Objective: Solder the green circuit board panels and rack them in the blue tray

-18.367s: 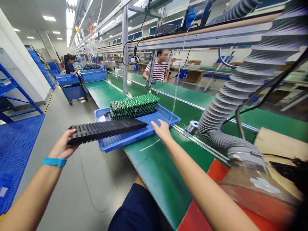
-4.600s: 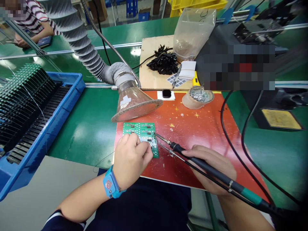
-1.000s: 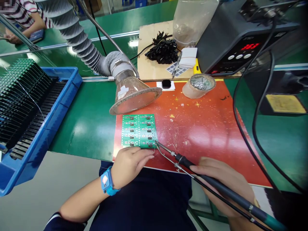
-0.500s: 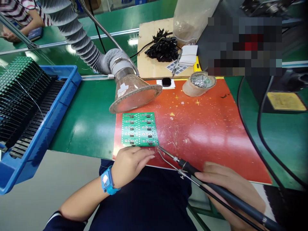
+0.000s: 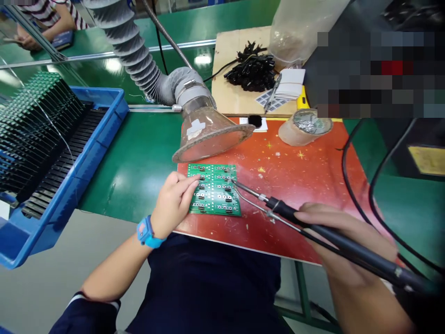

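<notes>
A green circuit board [image 5: 212, 204] with rows of small black and silver parts lies flat on the red mat. My left hand [image 5: 175, 199], with a blue wrist strap [image 5: 149, 234], holds the board's left side, its fingertips together on the surface. In my right hand [image 5: 344, 232] is a black soldering iron [image 5: 288, 211], its fingers wrapped round the handle. A thin curved metal tube [image 5: 255, 205] runs alongside the iron. Both tips meet near the board's upper right part; the exact contact is too small to tell.
A fume extractor hood [image 5: 212, 139] hangs just behind the board. On the left stands a blue tray [image 5: 114, 106] with upright circuit boards [image 5: 34, 106]. Behind the red mat [image 5: 295, 185] are a tape roll [image 5: 306, 127] and black cables [image 5: 252, 69]. Another person's arm [image 5: 60, 25] shows at far left.
My left hand has moved from the board's near edge up to its left side. The iron's tip has gone from the near right corner to farther up the board. The view has shifted slightly.
</notes>
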The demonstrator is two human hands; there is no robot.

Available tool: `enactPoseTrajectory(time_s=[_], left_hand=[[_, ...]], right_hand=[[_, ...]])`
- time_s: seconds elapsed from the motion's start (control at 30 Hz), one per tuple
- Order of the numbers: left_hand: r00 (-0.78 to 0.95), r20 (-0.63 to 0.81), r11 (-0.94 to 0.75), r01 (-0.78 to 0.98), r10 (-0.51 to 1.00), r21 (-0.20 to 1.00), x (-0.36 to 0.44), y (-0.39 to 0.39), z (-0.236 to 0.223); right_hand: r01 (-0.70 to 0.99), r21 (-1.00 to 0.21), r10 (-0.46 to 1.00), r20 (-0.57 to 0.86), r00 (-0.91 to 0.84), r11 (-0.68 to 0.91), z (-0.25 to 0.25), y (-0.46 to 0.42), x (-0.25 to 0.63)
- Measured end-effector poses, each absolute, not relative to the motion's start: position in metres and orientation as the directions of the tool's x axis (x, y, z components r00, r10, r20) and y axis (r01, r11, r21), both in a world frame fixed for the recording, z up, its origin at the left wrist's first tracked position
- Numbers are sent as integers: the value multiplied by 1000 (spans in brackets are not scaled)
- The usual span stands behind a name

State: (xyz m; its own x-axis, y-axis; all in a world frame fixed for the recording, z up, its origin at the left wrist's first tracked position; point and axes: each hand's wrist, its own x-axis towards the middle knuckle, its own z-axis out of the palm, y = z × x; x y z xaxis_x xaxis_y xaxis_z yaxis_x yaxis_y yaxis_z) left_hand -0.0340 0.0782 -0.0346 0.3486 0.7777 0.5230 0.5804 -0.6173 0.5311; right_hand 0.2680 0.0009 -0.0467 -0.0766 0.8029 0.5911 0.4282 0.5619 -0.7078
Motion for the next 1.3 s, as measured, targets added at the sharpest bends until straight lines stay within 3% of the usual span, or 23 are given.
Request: enactPoseTrajectory(time_s=[0.2, 0.47, 0.6, 1.3], left_hand=[[370, 515, -617, 630, 773, 473, -29, 109, -48], [346, 464, -563, 657, 816, 501, -30, 114, -55], [339, 439, -541, 666, 832, 513, -29, 115, -55], [389, 525, -603, 724, 757, 335, -20, 108, -53]], right_hand=[[501, -564, 737, 623, -262, 656, -33, 50, 246], [552, -506, 726, 617, -305, 663, -41, 63, 238], [537, -510, 727, 591, -348, 672, -42, 65, 239], [498, -520, 717, 566, -408, 694, -38, 59, 243]])
